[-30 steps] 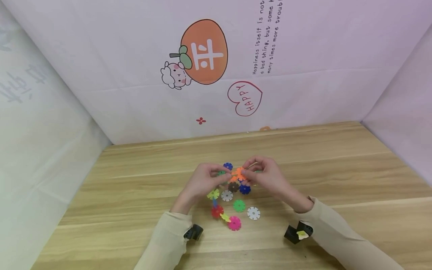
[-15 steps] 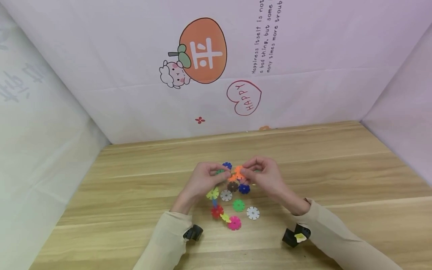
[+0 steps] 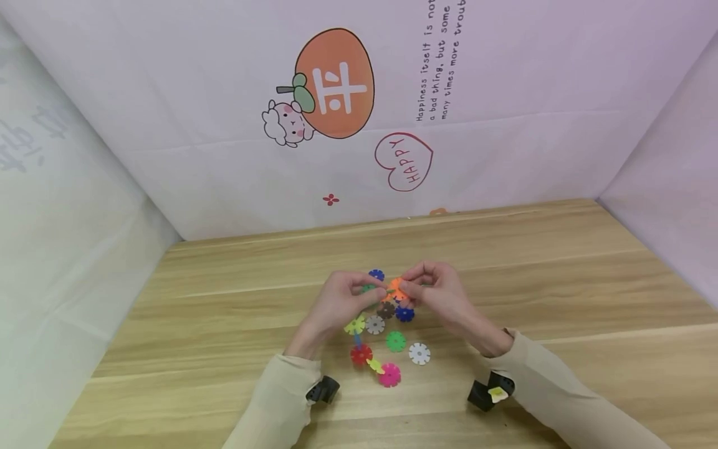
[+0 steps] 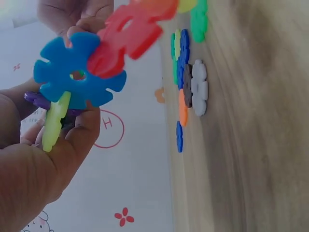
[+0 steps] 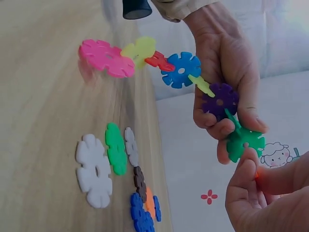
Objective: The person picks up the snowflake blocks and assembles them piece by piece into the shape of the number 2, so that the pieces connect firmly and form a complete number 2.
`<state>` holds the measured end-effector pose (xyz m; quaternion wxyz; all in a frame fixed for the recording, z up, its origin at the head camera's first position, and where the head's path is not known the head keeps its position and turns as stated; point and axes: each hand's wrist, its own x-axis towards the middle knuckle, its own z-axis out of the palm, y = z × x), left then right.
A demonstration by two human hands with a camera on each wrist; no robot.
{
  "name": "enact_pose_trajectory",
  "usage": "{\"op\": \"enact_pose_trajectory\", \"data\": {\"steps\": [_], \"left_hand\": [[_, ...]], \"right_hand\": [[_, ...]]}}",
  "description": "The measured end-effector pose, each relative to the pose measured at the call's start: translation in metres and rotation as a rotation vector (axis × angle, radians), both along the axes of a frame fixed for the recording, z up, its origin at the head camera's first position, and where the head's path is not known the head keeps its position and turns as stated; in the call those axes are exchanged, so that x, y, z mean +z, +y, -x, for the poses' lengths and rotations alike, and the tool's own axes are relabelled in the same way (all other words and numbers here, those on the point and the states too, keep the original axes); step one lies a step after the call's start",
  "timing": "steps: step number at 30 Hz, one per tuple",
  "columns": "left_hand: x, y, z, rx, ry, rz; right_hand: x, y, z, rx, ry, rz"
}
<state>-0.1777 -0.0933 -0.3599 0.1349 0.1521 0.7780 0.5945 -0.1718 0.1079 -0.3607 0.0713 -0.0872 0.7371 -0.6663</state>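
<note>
My left hand grips the upper end of a chain of plastic snowflake discs. The chain runs from a pink disc through yellow, red and a blue disc to a purple disc and a green disc held between its fingers. The pink end lies low by the table. My right hand pinches an orange disc right against the green end of the chain. In the left wrist view the blue disc and a red disc hang in front of my left hand.
Loose discs lie on the wooden table under the hands: a white one, a green one, a pale grey one, a dark blue one and a brown one. Pale printed walls enclose the table on three sides.
Hardly anything differs: both hands stay together at the orange disc, and the chain hangs as before. The view has drifted slightly.
</note>
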Motion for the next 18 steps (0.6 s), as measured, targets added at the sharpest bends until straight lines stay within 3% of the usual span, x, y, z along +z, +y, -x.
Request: {"op": "enact_pose_trajectory", "data": {"steps": [7, 14, 18], "left_hand": [[0.0068, -0.0062, -0.0011, -0.065, -0.014, 0.034], [0.0044, -0.0082, 0.0013, -0.068, -0.036, 0.078], [0.0031, -0.0066, 0.0015, -0.079, 0.001, 0.116]], "right_hand": [[0.0020, 0.0014, -0.0004, 0.038, -0.008, -0.012], [0.0010, 0.0023, 0.0020, 0.073, 0.018, -0.045], [-0.0016, 0.0015, 0.0013, 0.097, 0.016, -0.058]]}}
